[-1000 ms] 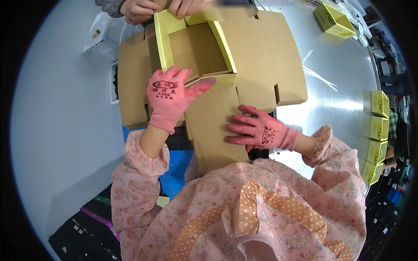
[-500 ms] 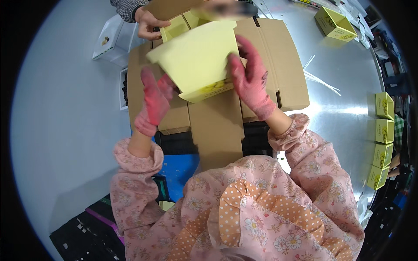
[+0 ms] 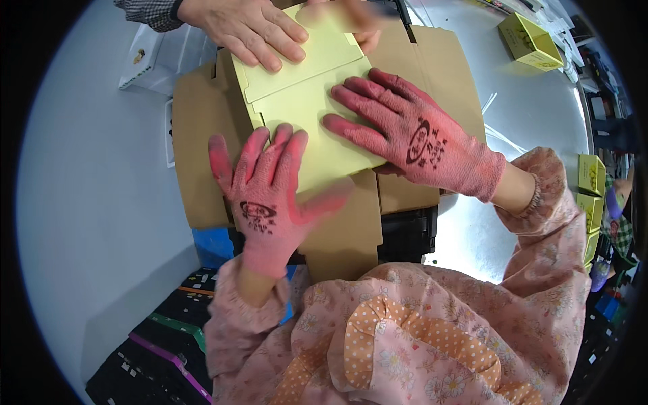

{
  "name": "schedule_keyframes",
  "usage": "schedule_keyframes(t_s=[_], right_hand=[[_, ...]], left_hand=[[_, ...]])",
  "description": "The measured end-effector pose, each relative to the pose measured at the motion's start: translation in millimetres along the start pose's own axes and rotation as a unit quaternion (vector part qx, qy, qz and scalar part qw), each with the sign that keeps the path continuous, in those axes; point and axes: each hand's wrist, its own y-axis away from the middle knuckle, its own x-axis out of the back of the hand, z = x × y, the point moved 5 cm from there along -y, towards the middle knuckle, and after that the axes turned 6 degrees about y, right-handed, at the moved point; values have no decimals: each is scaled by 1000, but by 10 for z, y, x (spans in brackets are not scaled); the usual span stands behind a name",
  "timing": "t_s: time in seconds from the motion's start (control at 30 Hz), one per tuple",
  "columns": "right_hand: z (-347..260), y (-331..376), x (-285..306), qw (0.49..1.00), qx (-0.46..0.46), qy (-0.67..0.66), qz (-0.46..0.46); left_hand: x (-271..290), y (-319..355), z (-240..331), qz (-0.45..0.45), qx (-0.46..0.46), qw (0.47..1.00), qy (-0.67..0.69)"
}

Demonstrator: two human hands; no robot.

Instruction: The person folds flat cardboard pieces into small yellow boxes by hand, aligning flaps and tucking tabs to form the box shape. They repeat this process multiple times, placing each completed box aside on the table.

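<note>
A pale yellow cardboard box (image 3: 310,91) lies on an opened brown carton (image 3: 202,135), its two top panels meeting along a seam. My left hand (image 3: 270,182), in a pink-red work glove, has its fingers spread, their tips at the near left edge of the box. My right hand (image 3: 405,131), gloved alike, lies with fingers stretched out over the right side of the top. At the far end, a co-worker's bare hand (image 3: 250,30) rests flat on the other panel. The co-worker's second hand (image 3: 361,27) is smeared by motion.
A metal table (image 3: 466,229) extends to the right, bearing an open yellow box (image 3: 530,44) and thin white strips (image 3: 503,131). More yellow boxes (image 3: 590,175) line its right edge. A white foam box (image 3: 169,57) stands at far left, and black crates (image 3: 412,233) show beneath the carton.
The yellow panel that was tilted up between my hands now lies flat on top. Both my hands have come onto the box, and the co-worker's hand has moved onto its far panel.
</note>
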Motion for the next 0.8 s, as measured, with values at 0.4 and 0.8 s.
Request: schedule_keyframes(t_s=[0.4,0.8], right_hand=[[-42,-23,-251,970,-72,-229,49],[-159,549,-839,836,-372,-393,90]], left_hand=[[-580,-642,-68,-630,122,698,319],[-889,-394,-72,-652,-50,674,343]])
